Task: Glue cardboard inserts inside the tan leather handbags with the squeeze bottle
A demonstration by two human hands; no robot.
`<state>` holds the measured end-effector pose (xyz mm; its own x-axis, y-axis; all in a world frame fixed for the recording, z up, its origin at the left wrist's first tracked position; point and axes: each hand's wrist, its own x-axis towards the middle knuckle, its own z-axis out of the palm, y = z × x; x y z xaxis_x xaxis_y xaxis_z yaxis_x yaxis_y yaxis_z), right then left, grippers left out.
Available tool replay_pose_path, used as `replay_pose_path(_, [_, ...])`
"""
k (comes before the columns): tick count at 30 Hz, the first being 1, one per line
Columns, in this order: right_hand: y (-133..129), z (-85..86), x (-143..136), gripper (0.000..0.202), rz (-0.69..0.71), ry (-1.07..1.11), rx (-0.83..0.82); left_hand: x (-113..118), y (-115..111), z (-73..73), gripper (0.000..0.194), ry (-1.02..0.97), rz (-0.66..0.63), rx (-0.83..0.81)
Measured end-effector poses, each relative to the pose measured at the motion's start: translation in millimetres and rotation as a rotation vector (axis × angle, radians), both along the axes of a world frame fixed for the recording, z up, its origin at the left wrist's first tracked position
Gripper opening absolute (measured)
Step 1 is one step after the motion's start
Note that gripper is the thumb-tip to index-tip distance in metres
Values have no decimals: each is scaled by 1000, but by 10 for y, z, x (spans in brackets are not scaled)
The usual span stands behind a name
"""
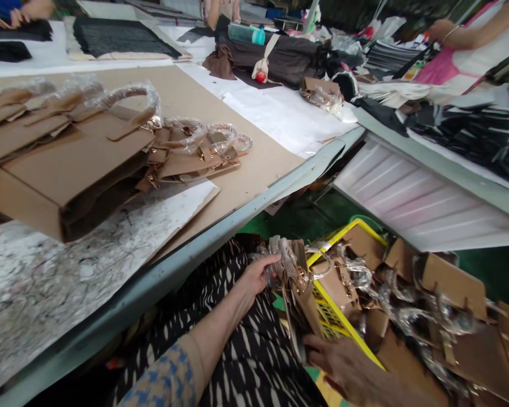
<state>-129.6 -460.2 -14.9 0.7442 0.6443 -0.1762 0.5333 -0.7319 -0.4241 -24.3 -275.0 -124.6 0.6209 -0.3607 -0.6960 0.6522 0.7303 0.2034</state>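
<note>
Beside the lap, a tan handbag (307, 305) hangs tilted, with its plastic-wrapped handles at the top and its dark opening or underside facing down. My left hand (258, 275) is closed around those wrapped handles. At the bag's lower edge, my right hand (337, 362) grips with its fingers, slightly blurred by motion. Right beside the bag stands a yellow plastic crate (337, 316), filled with several similar tan handbags (453, 285) whose handles are also wrapped in clear plastic.
On the worktable (258, 198) to the left lie more tan bags (80, 152) with wrapped handles. Its grey edge runs between the tabletop and my lap. Farther back are stacked dark pieces (123, 37), a turquoise bottle (246, 34) and co-workers' arms (470, 37).
</note>
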Motion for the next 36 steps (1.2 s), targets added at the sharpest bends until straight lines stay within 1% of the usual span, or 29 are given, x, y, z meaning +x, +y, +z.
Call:
replay_pose_path(2, [70,72,189,20,-19,66,49,-9,-15,-1,9,-7,2,1])
replay_pose_path(3, [115,102,314,21,-67,88,89,-15,-24,-5,9,-12,0,0])
replay_pose_path(4, [166,118,452,21,-159,146,159,-21,-34,-8,8,-20,-5,-4])
replay_pose_path(5, [222,112,597,21,-323,141,243,-27,-42,-11,7,-31,-10,-9])
replay_pose_path(6, [282,81,740,19,-476,156,308,-34,-49,-13,6,-45,-15,-18])
replay_pose_path(7, [345,25,873,21,-532,176,349,-41,-54,-13,6,-60,-18,-28])
replay_pose_path(8, [408,-54,991,24,-557,211,385,-48,-55,-14,6,-77,-20,-40])
replay_pose_path(11, [566,-336,1223,32,-544,404,483,-62,-44,-19,11,-123,-13,-66])
replay_pose_path(13, [610,-458,1286,36,-551,507,540,-63,-25,-26,10,-149,-10,-69])
replay_pose_path(15, [594,-475,1303,37,-575,559,580,-60,-3,-32,11,-178,-22,-72])
replay_pose_path(18, [506,-364,1269,32,-630,592,633,-58,25,-32,19,-222,-54,-77])
replay_pose_path(21, [442,-252,1152,27,-659,694,696,-69,43,-26,17,-262,-98,-75])
replay_pose_path(23, [419,-234,1046,27,-674,782,759,-78,49,-22,15,-291,-129,-76])
replay_pose_path(25, [363,-266,968,28,-718,831,860,-83,53,-17,16,-311,-147,-78])
replay_pose_path(27, [206,-341,962,30,-797,832,980,-84,61,-5,18,-318,-158,-88])
replay_pose_path(29, [-111,-437,1040,32,-892,806,1074,-86,81,21,22,-324,-171,-110])
replay_pose_path(31, [-591,-524,1151,34,-992,780,1113,-94,112,60,26,-335,-188,-134])
replay_pose_path(33, [-1151,-584,1215,37,-1089,770,1099,-107,141,101,28,-338,-192,-149])
replay_pose_path(35, [-1649,-638,1174,37,-1169,788,1041,-119,151,129,28,-327,-185,-145])
replay_pose_path(36, [-1834,-677,1113,35,-1201,796,1008,-123,147,136,27,-318,-180,-137])
